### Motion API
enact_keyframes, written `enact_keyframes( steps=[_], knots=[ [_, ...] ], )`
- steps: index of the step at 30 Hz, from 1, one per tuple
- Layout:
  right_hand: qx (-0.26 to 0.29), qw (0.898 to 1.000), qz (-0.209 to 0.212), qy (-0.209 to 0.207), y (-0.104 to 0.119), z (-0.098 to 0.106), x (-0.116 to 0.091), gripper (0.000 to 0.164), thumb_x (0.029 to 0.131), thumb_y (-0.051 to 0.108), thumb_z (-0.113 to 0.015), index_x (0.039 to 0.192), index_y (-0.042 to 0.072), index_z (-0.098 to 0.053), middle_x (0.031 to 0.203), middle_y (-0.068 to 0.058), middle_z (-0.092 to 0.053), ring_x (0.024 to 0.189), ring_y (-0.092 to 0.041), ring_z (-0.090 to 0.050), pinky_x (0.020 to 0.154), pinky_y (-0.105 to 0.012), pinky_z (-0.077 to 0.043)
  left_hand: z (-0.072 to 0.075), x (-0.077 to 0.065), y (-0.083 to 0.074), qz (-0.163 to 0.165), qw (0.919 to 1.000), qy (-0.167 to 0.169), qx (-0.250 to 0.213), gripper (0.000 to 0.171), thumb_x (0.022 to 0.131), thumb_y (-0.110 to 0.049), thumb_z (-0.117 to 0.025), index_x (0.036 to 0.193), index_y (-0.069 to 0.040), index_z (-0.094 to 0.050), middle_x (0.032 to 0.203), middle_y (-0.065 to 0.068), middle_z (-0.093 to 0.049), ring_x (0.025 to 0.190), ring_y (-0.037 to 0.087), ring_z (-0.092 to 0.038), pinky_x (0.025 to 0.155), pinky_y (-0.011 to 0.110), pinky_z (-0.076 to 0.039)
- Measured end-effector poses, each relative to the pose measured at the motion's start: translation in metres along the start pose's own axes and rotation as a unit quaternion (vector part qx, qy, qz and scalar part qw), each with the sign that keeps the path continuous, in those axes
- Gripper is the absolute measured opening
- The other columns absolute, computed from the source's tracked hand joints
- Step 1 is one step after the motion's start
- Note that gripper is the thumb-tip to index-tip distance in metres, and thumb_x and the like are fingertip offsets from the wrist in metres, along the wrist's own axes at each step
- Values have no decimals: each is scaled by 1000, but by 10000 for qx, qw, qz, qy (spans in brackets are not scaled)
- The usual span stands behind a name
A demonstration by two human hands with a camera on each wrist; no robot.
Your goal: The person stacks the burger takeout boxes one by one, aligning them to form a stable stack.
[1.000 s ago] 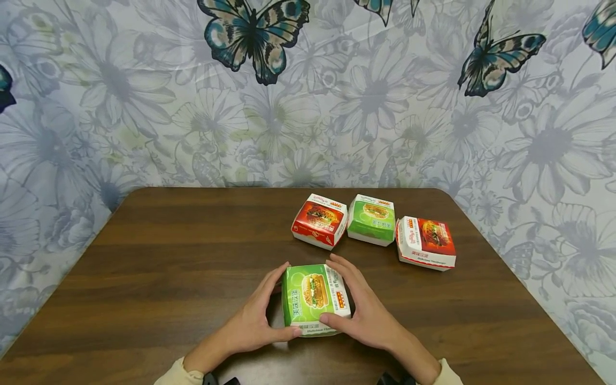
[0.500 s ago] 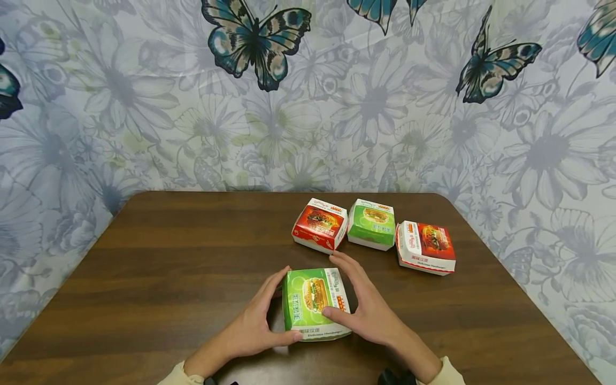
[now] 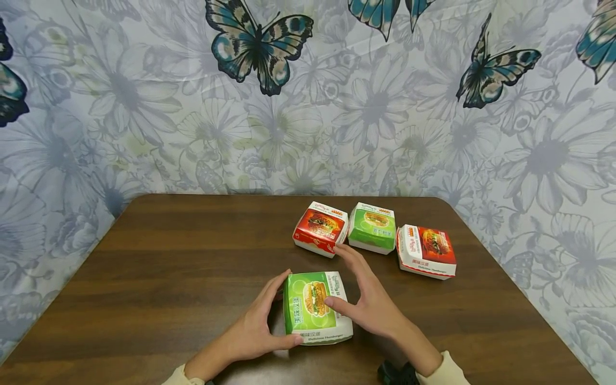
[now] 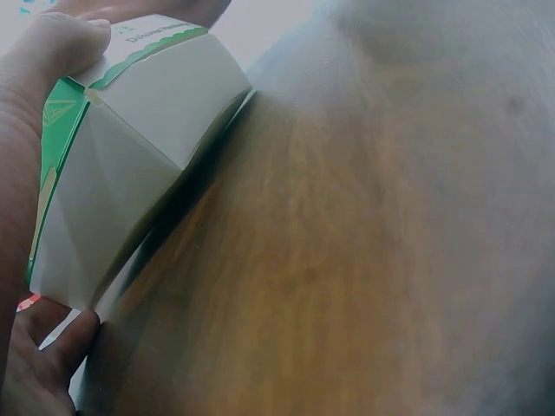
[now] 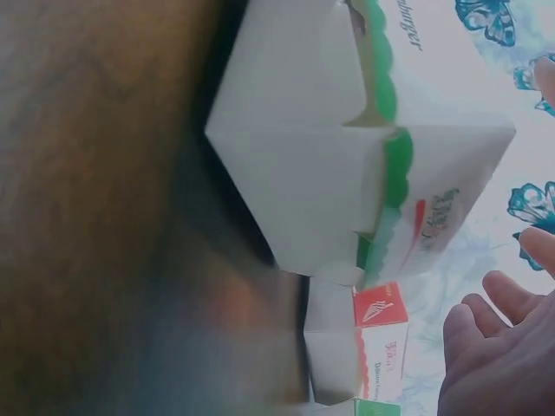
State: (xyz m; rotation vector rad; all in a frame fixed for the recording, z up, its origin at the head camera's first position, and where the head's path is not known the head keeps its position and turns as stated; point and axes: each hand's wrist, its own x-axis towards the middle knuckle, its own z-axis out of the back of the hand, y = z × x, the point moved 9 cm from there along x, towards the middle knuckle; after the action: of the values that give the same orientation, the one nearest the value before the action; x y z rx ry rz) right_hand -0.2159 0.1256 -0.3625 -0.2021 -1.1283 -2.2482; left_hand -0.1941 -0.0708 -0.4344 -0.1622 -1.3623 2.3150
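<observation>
A green and white hamburger box [image 3: 308,307] with a burger picture on its lid sits near the front of the brown table [image 3: 192,251]. My left hand [image 3: 255,326] holds its left side, thumb at the near corner and fingers along the far left. In the left wrist view that thumb lies on the edge of the lid, and more fingers show by the box's lower side. My right hand [image 3: 375,302] hovers at the box's right, fingers spread. The right wrist view shows a gap between this hand [image 5: 503,355] and the box's side [image 5: 295,165].
Behind the hands, a red hamburger box [image 3: 320,227], another green one [image 3: 371,227] and a second red one [image 3: 427,250] form a loose row at the back right. A cloth with butterflies and flowers [image 3: 289,133] hangs beyond the table's far edge.
My right hand has come off the green box and shifted slightly up and right. The left hand keeps its hold. The whole head view has slid a little downward.
</observation>
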Motion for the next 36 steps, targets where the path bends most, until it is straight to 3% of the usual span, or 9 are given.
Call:
enact_keyframes(
  steps=[9,13,21,24,31,36],
  knots=[
    [-9,9998,126,-146,2,7,7,88,88,26,-83,160,28,-33,166,-8,-30,154,-24,-29,120,-47,-33,0,2,0,26,10000,29,-11,118,77,-51,-88,166,-28,-15,166,-7,-24,139,15,-42,115,44,-40],
    [-41,9994,251,-248,4,11,11,87,88,25,-83,160,28,-34,165,-2,-32,153,-23,-31,121,-37,-32,0,2,-1,-50,10000,24,-19,118,77,-51,-88,166,-28,-14,166,-6,-24,139,15,-43,115,45,-41],
    [70,9990,161,-405,2,17,16,88,88,22,-84,159,30,-34,165,4,-31,153,-23,-32,121,-31,-32,0,2,-1,-91,10000,1,38,118,77,-52,-88,166,-28,-14,165,-6,-25,137,15,-45,114,50,-41],
    [132,9990,85,-416,0,17,17,87,88,22,-83,159,31,-34,166,5,-30,153,-23,-31,121,-33,-31,0,2,0,-43,10000,4,74,118,77,-53,-87,166,-29,-13,165,-6,-25,138,15,-44,113,53,-40],
    [199,9991,44,-377,0,15,21,86,88,20,-83,159,29,-34,166,4,-30,153,-24,-32,119,-50,-33,0,0,2,58,9999,0,107,118,77,-56,-87,166,-30,-13,165,-6,-25,137,15,-45,112,56,-41],
    [204,9990,9,-404,1,18,24,85,89,23,-82,159,29,-34,166,5,-30,154,-23,-31,119,-50,-35,0,0,2,20,9999,-17,112,117,77,-55,-87,165,-34,-12,165,-7,-25,136,14,-45,113,55,-40]
  ],
)
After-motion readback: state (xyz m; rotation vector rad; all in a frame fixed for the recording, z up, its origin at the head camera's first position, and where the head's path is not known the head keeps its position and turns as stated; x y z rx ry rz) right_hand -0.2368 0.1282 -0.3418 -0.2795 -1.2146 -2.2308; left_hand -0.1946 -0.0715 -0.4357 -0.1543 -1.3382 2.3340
